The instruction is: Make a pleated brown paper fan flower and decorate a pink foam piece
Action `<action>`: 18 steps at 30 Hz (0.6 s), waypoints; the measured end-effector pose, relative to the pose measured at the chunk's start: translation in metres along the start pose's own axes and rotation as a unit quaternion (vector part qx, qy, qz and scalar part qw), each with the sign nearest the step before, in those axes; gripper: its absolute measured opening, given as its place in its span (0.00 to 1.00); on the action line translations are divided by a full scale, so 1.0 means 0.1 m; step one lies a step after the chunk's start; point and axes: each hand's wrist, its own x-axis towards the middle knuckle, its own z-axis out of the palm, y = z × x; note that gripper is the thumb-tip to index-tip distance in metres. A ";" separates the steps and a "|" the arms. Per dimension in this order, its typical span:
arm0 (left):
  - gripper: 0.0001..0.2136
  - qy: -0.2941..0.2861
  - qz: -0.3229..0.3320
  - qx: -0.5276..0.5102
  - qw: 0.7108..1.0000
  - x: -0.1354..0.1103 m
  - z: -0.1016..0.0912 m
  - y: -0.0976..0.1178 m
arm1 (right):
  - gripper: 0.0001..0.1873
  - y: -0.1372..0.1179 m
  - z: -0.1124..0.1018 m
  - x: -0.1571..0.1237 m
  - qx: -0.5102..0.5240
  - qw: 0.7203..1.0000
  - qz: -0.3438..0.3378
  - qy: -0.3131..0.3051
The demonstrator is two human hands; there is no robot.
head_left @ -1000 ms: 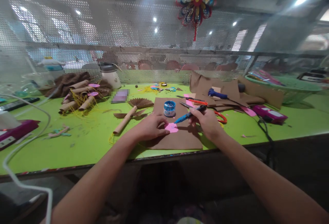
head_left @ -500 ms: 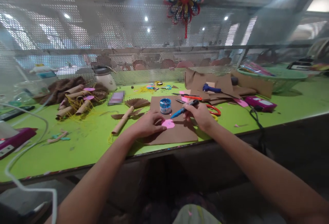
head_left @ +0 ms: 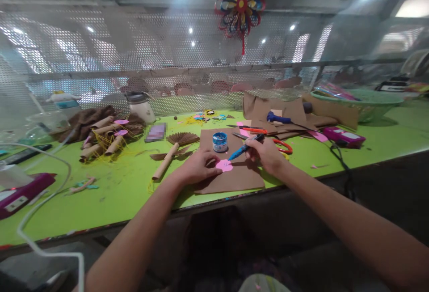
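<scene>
A small pink paper piece (head_left: 224, 165) lies on a brown paper sheet (head_left: 234, 178) near the green table's front edge. My left hand (head_left: 196, 168) rests on the sheet with its fingertips pressing the pink piece's left side. In my right hand (head_left: 267, 153) a blue-tipped pen (head_left: 244, 147) is gripped, its tip touching the pink piece. A small blue jar (head_left: 220, 141) stands just behind the pink piece.
Orange-handled scissors (head_left: 283, 145), a cutter (head_left: 250, 129) and brown paper scraps (head_left: 295, 114) lie behind my right hand. Rolled brown tubes (head_left: 100, 136) and a folded fan (head_left: 182, 138) sit to the left. A black cable (head_left: 340, 164) and a magenta box (head_left: 346, 137) are at right.
The camera view shifted slightly. Both hands stay on the pink piece; the pen tip has come back down onto it after being lifted a little.
</scene>
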 end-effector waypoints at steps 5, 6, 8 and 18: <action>0.19 0.006 0.014 -0.004 1.000 0.02 0.00 -0.06 | 0.13 0.03 -0.02 0.03 0.042 0.998 0.054 -0.011; 0.19 0.004 0.011 0.000 1.000 0.02 -0.01 -0.06 | 0.14 0.03 -0.02 0.03 0.050 0.997 0.063 -0.014; 0.19 0.000 0.011 0.012 1.000 0.04 -0.02 -0.04 | 0.15 0.02 -0.01 0.02 0.055 0.996 0.072 -0.015; 0.16 0.013 0.046 0.044 0.998 0.02 -0.01 -0.04 | 0.14 -0.07 0.01 -0.01 0.055 0.995 0.077 -0.022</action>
